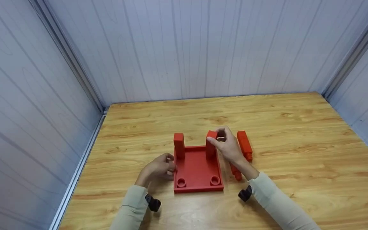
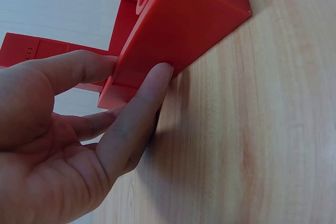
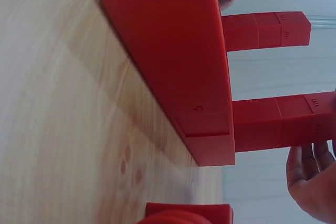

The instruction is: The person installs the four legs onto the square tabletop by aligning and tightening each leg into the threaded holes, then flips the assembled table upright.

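Observation:
A shallow red plastic base (image 1: 198, 169) with raised walls lies on the table. Two square red posts stand upright at its far corners, the far-left post (image 1: 179, 145) and the far-right post (image 1: 211, 145). Round sockets (image 1: 215, 180) show at its two near corners. My right hand (image 1: 230, 148) pinches the far-right post near its top, thumb in front and fingers behind. At the base's left wall, my left hand (image 1: 160, 166) holds the edge; the left wrist view shows its fingers (image 2: 139, 108) against the outer side and over the rim.
Two loose red posts lie right of the base, one farther out (image 1: 244, 143) and one (image 1: 235, 172) partly under my right forearm. Each has a narrower round end. Pale panel walls (image 1: 190, 51) enclose the wooden table (image 1: 286, 134) at the back and sides.

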A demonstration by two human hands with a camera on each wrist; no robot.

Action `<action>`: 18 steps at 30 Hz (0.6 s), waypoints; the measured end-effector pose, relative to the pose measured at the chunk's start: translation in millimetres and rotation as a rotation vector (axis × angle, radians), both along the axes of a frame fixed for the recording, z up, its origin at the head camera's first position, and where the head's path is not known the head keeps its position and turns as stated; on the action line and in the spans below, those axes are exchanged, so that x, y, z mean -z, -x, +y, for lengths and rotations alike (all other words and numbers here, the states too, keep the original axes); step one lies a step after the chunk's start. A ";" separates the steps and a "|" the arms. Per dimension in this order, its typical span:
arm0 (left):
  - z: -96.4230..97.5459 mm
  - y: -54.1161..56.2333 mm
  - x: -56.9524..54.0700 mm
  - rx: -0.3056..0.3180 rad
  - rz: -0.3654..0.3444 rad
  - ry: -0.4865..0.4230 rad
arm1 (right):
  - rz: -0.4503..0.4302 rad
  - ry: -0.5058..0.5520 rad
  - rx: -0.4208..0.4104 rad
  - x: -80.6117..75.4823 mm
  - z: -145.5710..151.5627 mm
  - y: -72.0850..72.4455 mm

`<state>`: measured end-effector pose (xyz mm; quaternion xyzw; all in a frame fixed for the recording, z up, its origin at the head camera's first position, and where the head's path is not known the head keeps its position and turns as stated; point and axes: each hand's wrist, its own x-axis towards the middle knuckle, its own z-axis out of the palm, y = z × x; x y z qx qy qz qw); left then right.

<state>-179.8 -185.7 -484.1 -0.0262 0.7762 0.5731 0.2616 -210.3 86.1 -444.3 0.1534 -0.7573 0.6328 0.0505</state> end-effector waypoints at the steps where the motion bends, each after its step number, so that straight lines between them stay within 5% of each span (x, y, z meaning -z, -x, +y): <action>1: 0.0 -0.1 0.2 0.003 0.004 0.003 | 0.003 -0.004 0.002 -0.2 -0.3 -0.1; 11: 0.0 -1.7 0.0 0.003 0.000 0.008 | -0.025 -0.004 -0.017 0.7 0.4 0.0; 18: 0.1 -1.4 -0.2 -0.002 -0.004 -0.003 | -0.024 0.034 -0.057 25.2 5.1 15.2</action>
